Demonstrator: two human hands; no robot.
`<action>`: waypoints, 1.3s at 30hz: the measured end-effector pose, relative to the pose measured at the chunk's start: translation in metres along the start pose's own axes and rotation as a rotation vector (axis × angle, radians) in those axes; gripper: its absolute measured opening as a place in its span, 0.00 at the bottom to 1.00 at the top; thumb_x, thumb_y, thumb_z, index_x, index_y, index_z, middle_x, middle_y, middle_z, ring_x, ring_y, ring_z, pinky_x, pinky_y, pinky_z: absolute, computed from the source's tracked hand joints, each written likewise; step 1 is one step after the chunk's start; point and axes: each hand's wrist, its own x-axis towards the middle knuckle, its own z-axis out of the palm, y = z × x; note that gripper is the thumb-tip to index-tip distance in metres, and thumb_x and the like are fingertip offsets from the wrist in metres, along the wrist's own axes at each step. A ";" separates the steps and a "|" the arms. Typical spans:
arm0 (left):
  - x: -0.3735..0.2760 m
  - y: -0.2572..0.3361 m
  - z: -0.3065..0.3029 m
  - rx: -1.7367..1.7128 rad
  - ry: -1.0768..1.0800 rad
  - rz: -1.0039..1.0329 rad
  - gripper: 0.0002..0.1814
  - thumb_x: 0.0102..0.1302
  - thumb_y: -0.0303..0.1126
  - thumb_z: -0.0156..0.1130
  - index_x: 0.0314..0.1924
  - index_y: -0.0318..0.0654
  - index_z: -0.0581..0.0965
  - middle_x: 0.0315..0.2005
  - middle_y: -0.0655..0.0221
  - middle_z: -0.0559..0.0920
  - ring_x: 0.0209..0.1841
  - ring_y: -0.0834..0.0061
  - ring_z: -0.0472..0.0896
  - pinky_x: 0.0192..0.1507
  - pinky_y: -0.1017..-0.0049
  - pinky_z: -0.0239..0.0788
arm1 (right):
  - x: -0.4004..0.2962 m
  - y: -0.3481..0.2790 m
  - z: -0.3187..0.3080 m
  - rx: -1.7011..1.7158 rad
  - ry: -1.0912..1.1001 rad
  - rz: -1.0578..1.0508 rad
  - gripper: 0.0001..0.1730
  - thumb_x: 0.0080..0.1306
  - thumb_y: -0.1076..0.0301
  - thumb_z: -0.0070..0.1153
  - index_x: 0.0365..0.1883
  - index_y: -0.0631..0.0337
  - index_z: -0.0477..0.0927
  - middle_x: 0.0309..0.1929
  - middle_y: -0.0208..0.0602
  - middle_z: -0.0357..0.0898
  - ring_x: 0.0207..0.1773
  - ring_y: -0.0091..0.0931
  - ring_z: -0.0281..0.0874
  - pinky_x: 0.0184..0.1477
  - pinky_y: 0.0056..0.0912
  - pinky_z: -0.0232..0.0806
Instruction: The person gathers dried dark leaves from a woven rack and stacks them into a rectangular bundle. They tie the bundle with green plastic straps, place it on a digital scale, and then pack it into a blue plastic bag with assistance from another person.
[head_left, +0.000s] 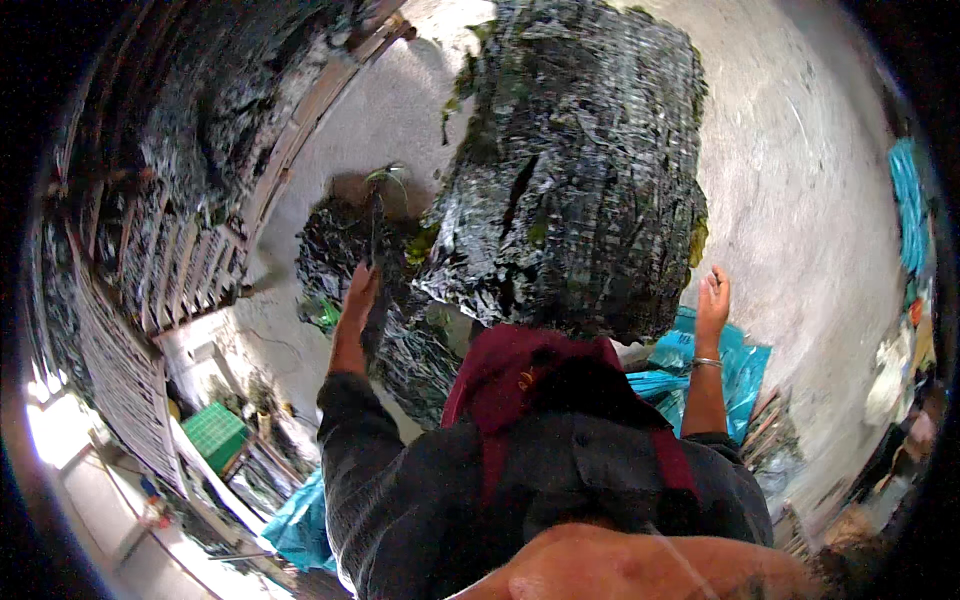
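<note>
A large, broad stack of dark, leafy sheets (577, 172) lies in front of me, with yellow-green bits along its edges. To its left is a smaller, loose heap of similar dark leaves (334, 236). My left hand (361, 289) is at this heap, beside a narrow dark strip; whether the fingers grip it is hidden. Past the stack's near right corner, my right hand (712, 304) hangs in the air, fingers apart and holding nothing. Below that hand, crumpled blue plastic (750, 367) lies on the floor. A maroon apron (495, 375) covers my front, overlapping the stack's near edge.
Pale concrete floor (772, 187) surrounds the stack. Slatted wooden racks (191, 270) stand on the left, with dark material behind a long beam (300, 135). A green box (214, 431) and more blue plastic (296, 529) are at lower left. A blue bundle (909, 202) sits far right.
</note>
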 end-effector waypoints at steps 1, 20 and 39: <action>-0.004 0.067 0.033 -0.041 -0.074 -0.018 0.40 0.59 0.51 0.53 0.64 0.43 0.48 0.62 0.61 0.53 0.62 0.64 0.55 0.56 0.64 0.54 | -0.004 0.007 0.006 -0.041 0.031 0.009 0.20 0.61 0.68 0.49 0.50 0.66 0.64 0.48 0.41 0.69 0.50 0.29 0.66 0.54 0.30 0.58; 0.010 0.108 0.140 -0.750 -0.615 0.102 0.25 0.50 0.29 0.59 0.49 0.31 0.66 0.37 0.66 0.75 0.39 0.74 0.73 0.44 0.74 0.65 | -0.030 -0.057 0.044 0.334 -0.368 0.748 0.28 0.59 0.51 0.50 0.48 0.66 0.67 0.41 0.36 0.74 0.39 0.27 0.74 0.41 0.31 0.69; 0.179 0.057 0.151 -0.996 -0.705 -0.221 0.35 0.60 0.52 0.47 0.59 0.34 0.55 0.51 0.51 0.68 0.50 0.58 0.69 0.51 0.62 0.61 | -0.029 -0.035 0.045 -0.183 -0.240 0.843 0.32 0.55 0.45 0.53 0.45 0.66 0.67 0.38 0.34 0.72 0.37 0.25 0.70 0.40 0.28 0.64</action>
